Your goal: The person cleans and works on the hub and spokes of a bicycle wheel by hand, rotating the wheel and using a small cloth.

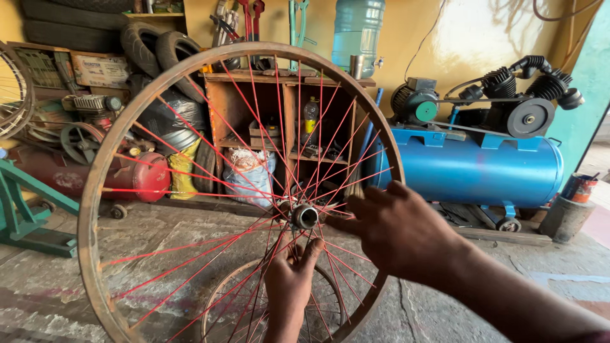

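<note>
Bicycle wheel (127,114), upright, red spokes: hub (305,216) at centre, axle pointing toward the viewer; left hand (289,279) directly below hub, fingers closed on spokes; right hand (397,232) just right of hub, fingertips pinching spokes, equally near.
</note>
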